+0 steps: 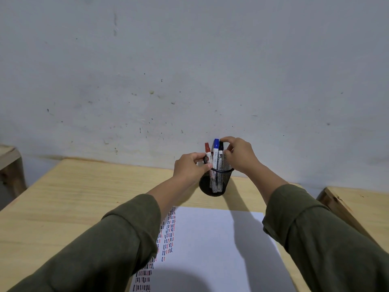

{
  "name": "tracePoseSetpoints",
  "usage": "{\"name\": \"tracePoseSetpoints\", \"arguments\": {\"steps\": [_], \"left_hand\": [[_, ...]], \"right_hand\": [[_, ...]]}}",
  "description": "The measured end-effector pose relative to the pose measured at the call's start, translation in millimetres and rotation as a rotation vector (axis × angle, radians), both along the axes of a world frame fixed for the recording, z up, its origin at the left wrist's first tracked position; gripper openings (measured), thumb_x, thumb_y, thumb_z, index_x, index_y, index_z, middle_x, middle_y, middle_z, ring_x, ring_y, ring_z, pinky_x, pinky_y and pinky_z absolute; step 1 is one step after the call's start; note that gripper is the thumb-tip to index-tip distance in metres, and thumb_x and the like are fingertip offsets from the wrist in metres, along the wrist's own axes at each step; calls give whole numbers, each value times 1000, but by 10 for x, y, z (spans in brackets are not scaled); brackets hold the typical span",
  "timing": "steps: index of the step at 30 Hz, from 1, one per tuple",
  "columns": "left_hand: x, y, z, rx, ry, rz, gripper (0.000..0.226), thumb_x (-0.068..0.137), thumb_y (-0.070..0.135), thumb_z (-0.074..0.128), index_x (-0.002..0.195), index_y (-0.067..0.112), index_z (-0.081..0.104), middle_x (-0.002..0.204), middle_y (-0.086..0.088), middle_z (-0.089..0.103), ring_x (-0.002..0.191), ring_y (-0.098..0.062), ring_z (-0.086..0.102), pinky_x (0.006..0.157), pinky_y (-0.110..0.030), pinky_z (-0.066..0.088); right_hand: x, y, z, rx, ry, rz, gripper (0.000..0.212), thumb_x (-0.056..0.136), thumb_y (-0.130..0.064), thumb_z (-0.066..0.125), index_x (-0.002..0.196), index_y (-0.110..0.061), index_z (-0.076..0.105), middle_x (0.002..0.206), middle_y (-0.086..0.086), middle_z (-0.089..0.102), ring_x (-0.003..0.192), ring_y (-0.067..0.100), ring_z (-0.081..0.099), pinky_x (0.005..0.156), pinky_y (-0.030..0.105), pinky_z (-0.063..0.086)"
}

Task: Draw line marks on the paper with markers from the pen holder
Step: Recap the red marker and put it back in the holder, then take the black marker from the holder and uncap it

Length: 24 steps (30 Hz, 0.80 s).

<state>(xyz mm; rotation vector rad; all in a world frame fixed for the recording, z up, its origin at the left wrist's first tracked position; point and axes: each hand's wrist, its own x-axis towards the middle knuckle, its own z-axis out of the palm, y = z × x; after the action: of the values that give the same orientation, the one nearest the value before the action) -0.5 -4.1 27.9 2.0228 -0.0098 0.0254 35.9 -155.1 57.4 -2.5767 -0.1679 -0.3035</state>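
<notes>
A black mesh pen holder (215,183) stands tilted toward me at the far edge of the wooden table. Three markers stick out of it: a red-capped one (208,151), a blue-capped one (216,151) and a black-capped one (220,152). My left hand (190,167) grips the holder's left rim, thumb by the red marker. My right hand (239,153) pinches the black marker's cap between thumb and forefinger. A white paper sheet (210,239) lies in front of me, with columns of short red, blue and black line marks along its left side, partly hidden by my left sleeve.
The light wooden table (84,197) butts against a scuffed grey wall (189,70). Another wooden table edge (357,203) stands to the right, and a wooden piece of furniture (10,163) to the far left.
</notes>
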Motion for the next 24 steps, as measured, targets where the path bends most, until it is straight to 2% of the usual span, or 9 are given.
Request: {"name": "tracePoseSetpoints", "arguments": {"steps": [3,5,8,12,17,19,22,24], "left_hand": [[-4,-12,3,2,0,7,50,83,25,69,130,18,57,130,0,63,120,-16,55,93,-22,38],[-4,-20,0,5,0,12,50,83,25,69,130,18,57,129,0,63,120,-16,55,93,-22,38],[-19,-30,-1,-14,4,30,53,81,25,71,131,16,55,130,-1,62,121,-16,55,93,-21,37],[-43,-13,83,-31,-33,81,52,83,29,69,130,14,54,131,-3,60,123,-17,54,99,-26,38],[-118,43,313,-117,-75,91,39,87,31,63,123,17,61,124,0,64,116,-15,57,95,-24,40],[-182,81,403,-180,-90,93,35,88,31,61,120,18,63,119,0,66,109,-14,59,90,-22,41],[-314,126,513,-259,-100,93,31,91,34,56,118,21,64,117,3,65,103,-10,56,87,-22,40],[-435,149,563,-316,-97,75,31,92,35,53,118,22,64,120,4,66,110,-11,57,90,-24,39]], "right_hand": [[-3,-13,1,31,-15,-9,33,85,-10,61,117,-18,56,102,14,58,80,21,54,58,23,38],[-38,-16,-13,57,-14,4,34,81,-11,67,112,-20,53,100,14,58,82,26,59,59,25,44],[-126,-13,-37,101,6,33,35,83,-7,63,111,-19,44,94,15,63,80,27,61,62,34,53],[-201,-24,34,225,-23,18,43,84,-5,62,115,-21,38,94,13,58,79,25,59,58,27,49],[-306,-43,359,511,-237,-35,45,84,-3,61,117,-24,37,84,-1,53,68,14,58,55,10,45],[-381,-34,496,641,-292,-35,45,83,-6,63,113,-28,36,86,3,56,69,15,59,63,15,49],[-574,11,630,768,-239,35,44,81,-9,65,110,-27,37,85,9,64,76,20,65,75,31,55],[-769,84,623,817,-136,141,42,82,-7,67,110,-20,39,79,6,66,71,14,65,72,29,56]]}}
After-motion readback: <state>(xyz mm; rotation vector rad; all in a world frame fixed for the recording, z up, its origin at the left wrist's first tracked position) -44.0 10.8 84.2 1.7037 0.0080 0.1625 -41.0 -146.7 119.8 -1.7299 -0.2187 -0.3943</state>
